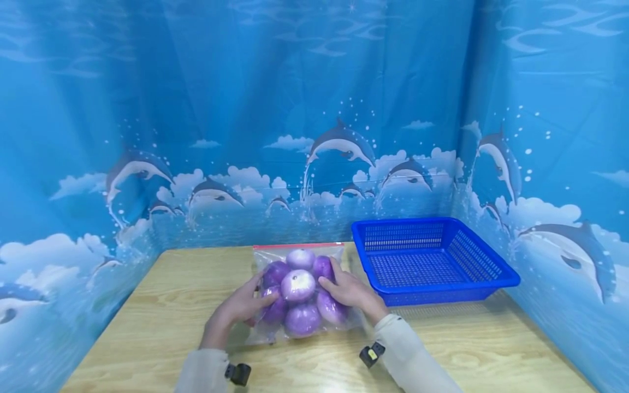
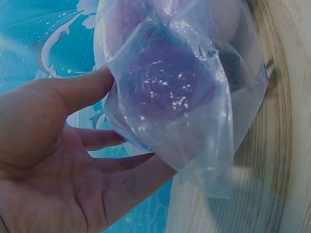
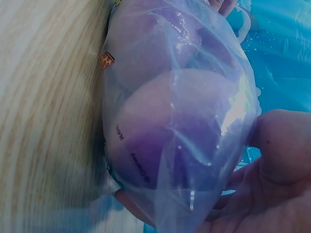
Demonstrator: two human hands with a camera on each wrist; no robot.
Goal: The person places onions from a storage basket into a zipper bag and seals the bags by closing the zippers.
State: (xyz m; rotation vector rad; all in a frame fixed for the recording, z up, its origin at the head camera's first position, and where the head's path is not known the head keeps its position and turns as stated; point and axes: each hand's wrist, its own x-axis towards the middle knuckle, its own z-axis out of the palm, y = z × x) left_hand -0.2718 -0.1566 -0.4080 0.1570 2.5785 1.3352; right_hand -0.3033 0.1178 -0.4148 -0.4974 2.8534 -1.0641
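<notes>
A clear plastic zip bag [image 1: 267,333] with a red strip [image 1: 295,245] along its far edge holds several round purple-and-white balls [image 1: 298,285]. My left hand [image 1: 245,302] grips the bag's left side, thumb over the top. On the right side, my right hand [image 1: 348,287] holds it the same way. In the left wrist view, the left thumb and fingers of that hand [image 2: 58,155] pinch the loose plastic [image 2: 209,160] around a ball. The right wrist view shows small dark print on a ball [image 3: 180,131] beside the right hand [image 3: 274,179].
A blue plastic basket [image 1: 366,262] with mesh walls stands at the back right of the wooden table [image 1: 167,311]. Blue curtains [image 1: 236,109] with printed dolphins hang behind the table and on both sides.
</notes>
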